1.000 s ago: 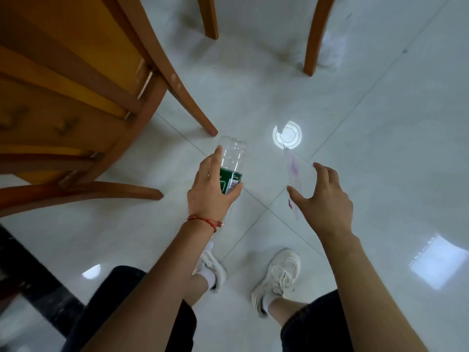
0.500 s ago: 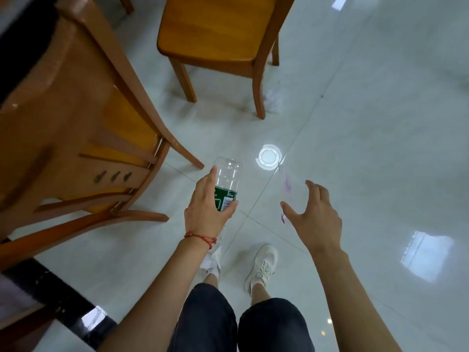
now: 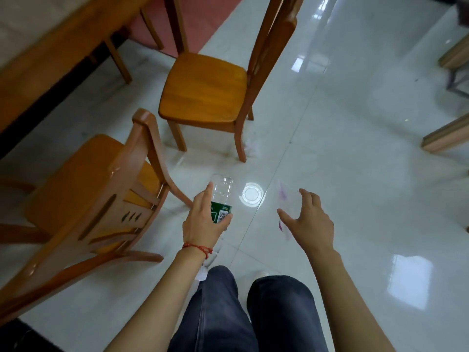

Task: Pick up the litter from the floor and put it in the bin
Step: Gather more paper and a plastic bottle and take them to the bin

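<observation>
My left hand [image 3: 203, 222] is closed around a clear plastic bottle [image 3: 221, 193] with a green label, its base pointing away from me. In my right hand [image 3: 311, 223] is a thin transparent plastic wrapper [image 3: 283, 196] with pink print, pinched between thumb and spread fingers. Both hands are held out in front of my legs above the glossy white tiled floor [image 3: 355, 148]. No bin is in view.
A wooden chair [image 3: 205, 87] stands straight ahead; another wooden chair [image 3: 101, 189] is close at my left. A wooden table [image 3: 50, 47] runs along the upper left. More wooden furniture legs [image 3: 446, 133] sit at the right edge. Open floor stretches ahead to the right.
The view has lifted from the floor, so the chair ahead and the table now show in full. Both hands keep their hold on the bottle and wrapper.
</observation>
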Demonstrator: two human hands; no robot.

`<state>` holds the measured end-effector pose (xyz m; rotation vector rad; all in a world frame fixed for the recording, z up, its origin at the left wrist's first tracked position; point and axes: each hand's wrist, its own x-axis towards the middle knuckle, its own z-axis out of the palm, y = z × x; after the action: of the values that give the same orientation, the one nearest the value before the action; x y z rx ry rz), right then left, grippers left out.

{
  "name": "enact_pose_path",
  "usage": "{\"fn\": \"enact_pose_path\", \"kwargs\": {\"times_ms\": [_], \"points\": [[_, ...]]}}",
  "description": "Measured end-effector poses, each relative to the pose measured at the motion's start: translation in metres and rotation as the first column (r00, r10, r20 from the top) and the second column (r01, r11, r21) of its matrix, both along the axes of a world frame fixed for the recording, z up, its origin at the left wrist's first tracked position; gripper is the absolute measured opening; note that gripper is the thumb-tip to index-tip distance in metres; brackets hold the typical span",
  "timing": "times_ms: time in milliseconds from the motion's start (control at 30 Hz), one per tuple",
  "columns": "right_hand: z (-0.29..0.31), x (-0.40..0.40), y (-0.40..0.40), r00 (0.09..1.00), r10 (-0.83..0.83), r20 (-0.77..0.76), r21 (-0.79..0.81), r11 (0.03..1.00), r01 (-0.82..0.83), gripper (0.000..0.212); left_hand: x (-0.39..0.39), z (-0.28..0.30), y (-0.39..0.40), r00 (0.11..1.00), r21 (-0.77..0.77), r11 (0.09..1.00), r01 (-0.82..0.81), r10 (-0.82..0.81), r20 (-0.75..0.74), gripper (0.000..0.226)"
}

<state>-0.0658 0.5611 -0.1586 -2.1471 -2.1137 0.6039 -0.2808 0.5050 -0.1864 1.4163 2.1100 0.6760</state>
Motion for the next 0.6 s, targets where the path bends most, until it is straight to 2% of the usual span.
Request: {"fn": "enact_pose_path", "kwargs": {"times_ms": [133,300,433,600], "points": [[0.009,-0.008,0.025,0.996,0.088,-0.024,0.014,0.996,-0.088,0.069,0.000,0.010,0.012,0.999,0.009,0.999,-0.053,0.053,-0.004,0.086],[0.008,-0.012,0.073,0.954,0.296,-0.036,0.015,0.955,-0.296,0.070,0.013,0.009,0.021,0.975,0.017,0.975,-0.220,0.220,-0.017,0.087],[0.010,-0.008,0.105,0.871,0.489,-0.050,-0.013,0.872,-0.490,0.070,0.042,0.010,0.016,0.910,0.027,0.914,-0.405,0.406,-0.081,0.085],[0.018,-0.001,0.125,0.745,0.665,-0.062,0.002,0.746,-0.666,0.066,0.085,0.010,-0.003,0.805,0.008,0.808,-0.589,0.588,-0.073,0.083]]}}
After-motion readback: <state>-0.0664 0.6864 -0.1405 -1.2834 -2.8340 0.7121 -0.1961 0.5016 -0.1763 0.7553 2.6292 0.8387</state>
